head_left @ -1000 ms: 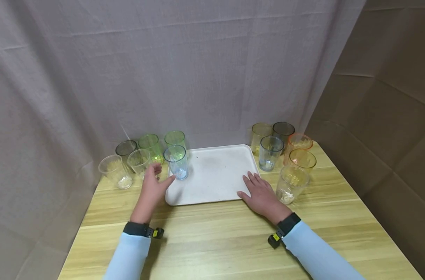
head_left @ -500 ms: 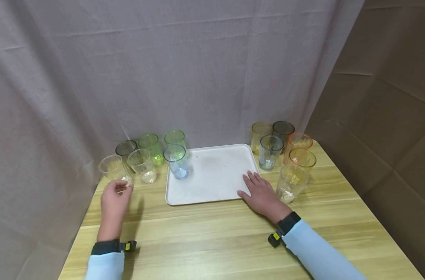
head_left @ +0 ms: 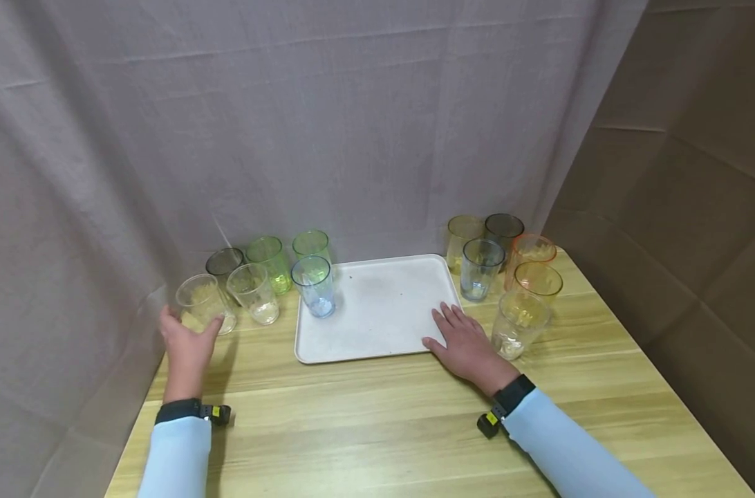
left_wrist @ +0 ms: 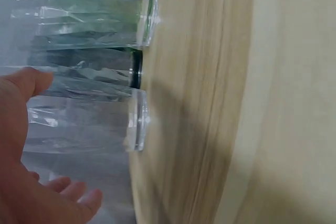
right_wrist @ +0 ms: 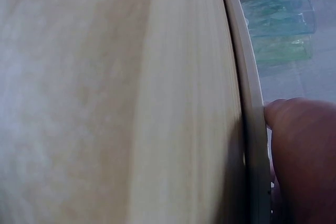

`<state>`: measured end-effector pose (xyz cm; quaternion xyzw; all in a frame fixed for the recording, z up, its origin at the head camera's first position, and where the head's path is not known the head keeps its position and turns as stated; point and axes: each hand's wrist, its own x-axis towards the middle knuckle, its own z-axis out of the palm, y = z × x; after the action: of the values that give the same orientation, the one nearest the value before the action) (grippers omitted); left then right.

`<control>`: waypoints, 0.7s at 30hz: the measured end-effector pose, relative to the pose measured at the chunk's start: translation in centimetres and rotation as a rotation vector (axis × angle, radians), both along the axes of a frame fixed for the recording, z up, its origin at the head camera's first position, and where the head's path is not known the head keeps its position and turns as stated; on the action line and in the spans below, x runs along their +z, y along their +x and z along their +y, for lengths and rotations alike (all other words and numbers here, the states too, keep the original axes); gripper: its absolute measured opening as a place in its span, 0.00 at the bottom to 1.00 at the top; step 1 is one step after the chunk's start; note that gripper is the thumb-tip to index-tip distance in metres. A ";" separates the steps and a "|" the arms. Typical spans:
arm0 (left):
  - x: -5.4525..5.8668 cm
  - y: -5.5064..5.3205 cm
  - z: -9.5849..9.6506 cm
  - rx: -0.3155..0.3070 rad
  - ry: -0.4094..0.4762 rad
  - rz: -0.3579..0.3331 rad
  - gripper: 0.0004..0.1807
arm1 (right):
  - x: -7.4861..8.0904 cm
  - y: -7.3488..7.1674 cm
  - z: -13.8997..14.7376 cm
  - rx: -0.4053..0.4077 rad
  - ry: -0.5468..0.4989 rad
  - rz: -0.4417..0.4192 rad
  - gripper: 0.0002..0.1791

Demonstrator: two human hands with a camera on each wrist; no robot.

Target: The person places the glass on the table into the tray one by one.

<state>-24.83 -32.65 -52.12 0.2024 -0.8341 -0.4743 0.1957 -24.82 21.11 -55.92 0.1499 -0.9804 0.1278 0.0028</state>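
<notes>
At the far left of the head view, my left hand (head_left: 187, 346) is spread around the near side of a clear tumbler (head_left: 204, 297). In the left wrist view its thumb (left_wrist: 37, 81) and fingers lie on either side of that tumbler (left_wrist: 84, 124), not closed round it. My right hand (head_left: 467, 346) rests with straight fingers on the right front corner of a white tray (head_left: 377, 311). A light blue tumbler (head_left: 315, 290) stands upright on the tray's left side. Another clear tumbler (head_left: 253, 294) is just right of the one by my left hand.
Behind the left tumblers stand a grey one (head_left: 224, 261) and two green ones (head_left: 270, 266). On the right are blue (head_left: 480, 270), olive (head_left: 463, 238), grey (head_left: 505, 228), orange (head_left: 533, 249), yellow (head_left: 539, 280) and clear (head_left: 516, 328) tumblers. Grey cloth (head_left: 377, 138) hangs behind the wooden table (head_left: 377, 429).
My left hand has moved left from beside the blue tumbler to the far-left clear tumbler, and its fingers have spread around it. The right hand and the tray have stayed still.
</notes>
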 end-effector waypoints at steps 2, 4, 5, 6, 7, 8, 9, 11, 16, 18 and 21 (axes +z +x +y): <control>-0.1 -0.5 -0.1 -0.014 0.013 0.013 0.65 | 0.0 0.0 0.0 0.000 0.007 -0.001 0.44; -0.3 -1.0 -0.1 -0.023 0.028 0.025 0.65 | 0.0 0.0 0.0 -0.002 0.013 -0.007 0.44; -0.3 -1.2 -0.1 -0.027 0.039 0.033 0.65 | 0.0 -0.1 0.0 -0.003 0.016 -0.010 0.44; -0.4 -1.4 0.0 -0.027 0.048 0.036 0.65 | 0.0 -0.1 0.0 -0.003 0.018 -0.013 0.44; -0.5 -1.6 0.0 -0.029 0.055 0.037 0.64 | 0.0 -0.1 0.0 -0.004 0.019 -0.017 0.44; -0.6 -1.8 0.0 -0.031 0.060 0.046 0.64 | 0.0 0.0 0.0 -0.005 0.019 -0.018 0.44; -0.7 -1.9 0.0 -0.032 0.060 0.051 0.62 | 0.0 0.0 -0.1 -0.006 0.017 -0.019 0.44; -0.8 -2.2 0.1 -0.031 0.053 0.073 0.59 | 0.0 0.0 -0.1 -0.005 0.012 -0.020 0.44; -0.9 -2.6 0.2 -0.014 0.031 0.093 0.51 | 0.0 0.0 -0.1 -0.005 0.008 -0.027 0.44; -0.9 -2.6 0.2 -0.006 0.036 0.084 0.51 | 0.0 0.0 0.0 -0.006 0.006 -0.029 0.44; -0.9 -2.4 0.2 0.002 0.054 0.070 0.52 | -0.1 0.0 0.0 -0.010 0.007 -0.033 0.44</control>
<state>-27.20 -32.42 -53.03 0.1916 -0.8135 -0.5032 0.2197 -24.87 21.10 -55.98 0.1431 -0.9815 0.1266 -0.0134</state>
